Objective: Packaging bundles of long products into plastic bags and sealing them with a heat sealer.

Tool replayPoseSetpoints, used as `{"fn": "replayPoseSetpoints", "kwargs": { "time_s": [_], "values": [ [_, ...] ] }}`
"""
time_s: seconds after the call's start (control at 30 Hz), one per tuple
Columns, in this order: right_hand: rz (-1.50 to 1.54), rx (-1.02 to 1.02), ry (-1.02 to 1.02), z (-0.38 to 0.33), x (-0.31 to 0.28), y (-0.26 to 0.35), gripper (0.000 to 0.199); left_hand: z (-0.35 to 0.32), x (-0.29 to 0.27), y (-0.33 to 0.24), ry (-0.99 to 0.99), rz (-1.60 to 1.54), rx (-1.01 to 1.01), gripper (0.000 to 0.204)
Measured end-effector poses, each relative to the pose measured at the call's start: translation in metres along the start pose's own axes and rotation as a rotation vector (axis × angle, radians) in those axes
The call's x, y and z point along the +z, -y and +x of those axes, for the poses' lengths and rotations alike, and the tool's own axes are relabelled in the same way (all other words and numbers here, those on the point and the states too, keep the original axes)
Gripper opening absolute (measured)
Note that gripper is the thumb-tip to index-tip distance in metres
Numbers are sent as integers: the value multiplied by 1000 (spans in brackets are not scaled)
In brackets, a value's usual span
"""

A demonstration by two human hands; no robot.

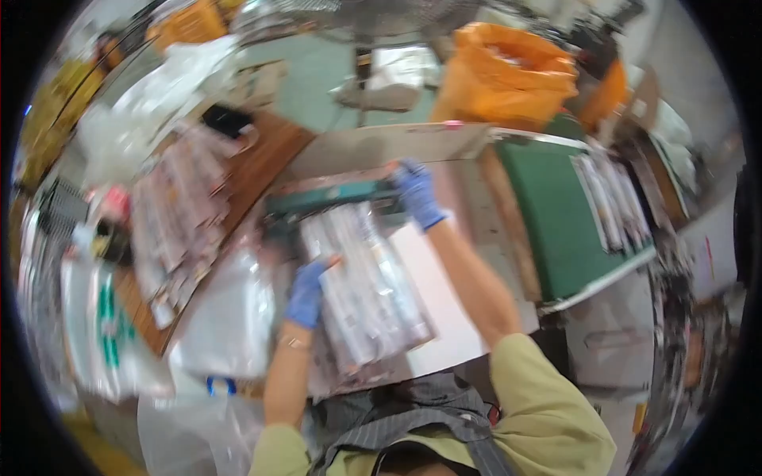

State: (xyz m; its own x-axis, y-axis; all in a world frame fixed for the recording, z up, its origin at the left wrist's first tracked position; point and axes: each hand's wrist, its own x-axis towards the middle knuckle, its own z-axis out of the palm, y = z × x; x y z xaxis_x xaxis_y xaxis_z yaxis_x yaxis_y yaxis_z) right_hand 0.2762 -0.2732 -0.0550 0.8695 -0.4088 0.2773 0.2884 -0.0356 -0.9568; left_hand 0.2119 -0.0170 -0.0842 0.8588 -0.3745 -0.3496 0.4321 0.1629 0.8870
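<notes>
A clear plastic bag of long, slim packets (361, 278) lies in front of me, its far end against a long teal bar sealer (329, 197). My left hand (305, 293), in a blue glove with bare fingertips, is closed on the bag's left edge. My right hand (417, 194), gloved the same way, is closed on the right end of the sealer's bar. Some motion blur hides the exact finger positions. Under the bag's right side shows a white sheet (440, 297).
Left of me a brown wooden board (274, 151) carries more packets (178, 202) and a black phone-like object (228, 119). Clear plastic bags (226, 321) lie nearer. At right is a green-topped surface (548, 214) with wrapped packets (607, 198). An orange sack (504, 75) stands behind.
</notes>
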Motion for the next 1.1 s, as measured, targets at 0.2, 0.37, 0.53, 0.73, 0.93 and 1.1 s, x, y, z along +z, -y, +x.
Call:
{"fn": "replayPoseSetpoints", "kwargs": {
  "time_s": [0.2, 0.37, 0.53, 0.73, 0.93, 1.1],
  "values": [
    [72, -131, -83, -18, 51, -18, 16, 10, -71, 33, -10, 375, 284, 21],
    [269, 21, -130, -20, 25, -19, 15, -8, -18, 9, 65, -78, -77, 56],
    [-386, -31, -409, -58, 53, 15, 51, -15, -50, -10, 405, -398, -272, 45],
    [-40, 537, 214, -212, 95, -8, 108, 2, 5, -8, 646, -262, -188, 49],
    [134, 622, 222, -312, 15, 29, 113, -17, 98, -3, 914, -98, -64, 55],
    [161, 718, 161, -385, -40, 58, 104, -50, 186, 11, 1136, 36, 7, 60]
  ]
}}
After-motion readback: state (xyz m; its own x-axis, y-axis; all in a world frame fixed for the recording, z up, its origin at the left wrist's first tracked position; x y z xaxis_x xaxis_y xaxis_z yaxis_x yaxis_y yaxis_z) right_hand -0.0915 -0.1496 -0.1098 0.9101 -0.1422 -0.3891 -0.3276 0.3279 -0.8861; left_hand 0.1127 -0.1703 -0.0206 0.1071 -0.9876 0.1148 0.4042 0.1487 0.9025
